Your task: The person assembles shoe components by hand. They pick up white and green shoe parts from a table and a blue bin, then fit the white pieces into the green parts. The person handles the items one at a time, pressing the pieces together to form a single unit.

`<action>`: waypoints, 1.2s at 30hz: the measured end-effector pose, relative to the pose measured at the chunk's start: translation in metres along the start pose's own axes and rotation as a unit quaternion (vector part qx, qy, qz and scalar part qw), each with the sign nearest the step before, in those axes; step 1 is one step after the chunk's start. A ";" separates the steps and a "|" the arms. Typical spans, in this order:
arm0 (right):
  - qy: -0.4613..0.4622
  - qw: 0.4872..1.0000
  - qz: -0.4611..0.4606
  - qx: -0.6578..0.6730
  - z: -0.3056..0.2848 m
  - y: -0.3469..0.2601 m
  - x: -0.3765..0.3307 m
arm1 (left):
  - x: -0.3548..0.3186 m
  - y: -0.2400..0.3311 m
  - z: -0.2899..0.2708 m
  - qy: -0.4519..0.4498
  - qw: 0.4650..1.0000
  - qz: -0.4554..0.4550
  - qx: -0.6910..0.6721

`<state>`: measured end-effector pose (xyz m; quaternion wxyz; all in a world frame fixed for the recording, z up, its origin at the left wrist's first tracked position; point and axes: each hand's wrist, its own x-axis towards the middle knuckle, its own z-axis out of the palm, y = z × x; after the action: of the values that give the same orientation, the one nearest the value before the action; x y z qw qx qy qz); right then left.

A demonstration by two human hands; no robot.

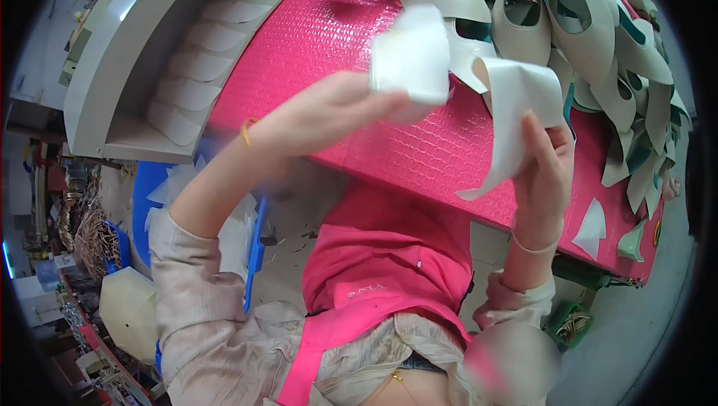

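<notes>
My left hand (336, 114) is raised over the pink table and closed around a thick white block-like piece (411, 58), blurred by motion, so its kind is unclear. To the right, my right hand (546, 159) pinches an off-white shoe upper (512, 118) between thumb and fingers. The upper is curled over at its top, and one end hangs toward the table's near edge. A gap separates the two held things. Just beyond them lies a heap of cream shoe uppers (523, 32) with teal linings.
The pink textured tabletop (299, 54) bears a curved grey rack (172, 54) with white pieces in its slots at left. Small white (591, 230) and pale green (633, 243) pieces lie near the right corner. A blue bin (256, 249) with white sheets stands below my left arm.
</notes>
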<state>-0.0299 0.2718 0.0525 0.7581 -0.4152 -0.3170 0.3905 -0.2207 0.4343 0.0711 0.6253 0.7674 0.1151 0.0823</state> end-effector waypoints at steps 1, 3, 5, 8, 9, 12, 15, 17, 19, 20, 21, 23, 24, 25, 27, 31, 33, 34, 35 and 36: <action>0.010 0.999 -0.036 0.021 0.011 0.003 0.002 | 0.001 0.009 0.005 0.045 0.998 -0.013 -0.032; 0.009 0.994 -0.109 -0.003 0.028 0.007 0.009 | 0.007 0.013 0.013 0.096 0.991 -0.014 -0.092; 0.011 0.986 -0.164 -0.032 0.045 0.009 0.017 | 0.014 0.005 0.017 0.113 0.983 0.007 -0.147; -0.007 0.980 -0.186 -0.070 0.058 0.012 0.027 | 0.021 0.000 0.028 0.155 0.966 0.072 -0.196; -0.006 0.978 -0.192 -0.083 0.060 0.012 0.029 | 0.022 0.000 0.029 0.152 0.964 0.084 -0.201; -0.002 0.973 -0.200 -0.115 0.064 0.013 0.033 | 0.022 0.002 0.034 0.166 0.957 0.089 -0.219; 0.003 0.972 -0.194 -0.132 0.069 0.014 0.033 | 0.018 0.002 0.034 0.161 0.962 0.083 -0.206; 0.008 0.973 -0.187 -0.138 0.073 0.013 0.031 | 0.016 -0.003 0.032 0.158 0.965 0.064 -0.199; 0.006 0.973 -0.189 -0.136 0.074 0.017 0.032 | 0.016 0.005 0.034 0.192 0.951 0.049 -0.236; 0.006 0.972 -0.190 -0.135 0.074 0.018 0.033 | 0.018 0.015 0.042 0.227 0.933 0.042 -0.277; 0.004 0.973 -0.185 -0.139 0.075 0.018 0.032 | 0.019 0.022 0.046 0.262 0.911 0.037 -0.317; -0.001 0.973 -0.175 -0.148 0.076 0.017 0.031 | 0.015 0.000 0.037 0.222 0.931 0.042 -0.288; 0.004 0.975 -0.173 -0.143 0.077 0.018 0.031 | 0.014 -0.004 0.035 0.202 0.938 0.058 -0.275; 0.010 0.976 -0.170 -0.138 0.079 0.019 0.031 | 0.013 -0.008 0.033 0.182 0.945 0.074 -0.262; 0.005 0.977 -0.160 -0.140 0.078 0.021 0.031 | 0.011 -0.006 0.032 0.140 0.951 0.135 -0.239; 0.013 0.968 -0.181 -0.175 0.077 0.024 0.028 | 0.019 0.011 0.032 0.218 0.953 0.094 -0.186; 0.033 0.965 -0.197 -0.169 0.075 0.028 0.018 | 0.028 0.026 0.027 0.256 0.922 0.084 -0.278; 0.040 0.967 -0.196 -0.157 0.068 0.033 0.008 | 0.034 0.028 0.020 0.236 0.929 0.086 -0.272; 0.047 0.969 -0.195 -0.146 0.064 0.034 0.003 | 0.041 0.028 0.011 0.216 0.936 0.088 -0.265; 0.054 0.967 -0.202 -0.143 0.063 0.037 0.003 | 0.043 0.029 0.008 0.198 0.943 0.085 -0.255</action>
<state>-0.0910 0.3114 0.0495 0.7703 -0.4669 -0.4050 0.1569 -0.1748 0.4337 0.0973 0.7553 0.5572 0.1466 0.3122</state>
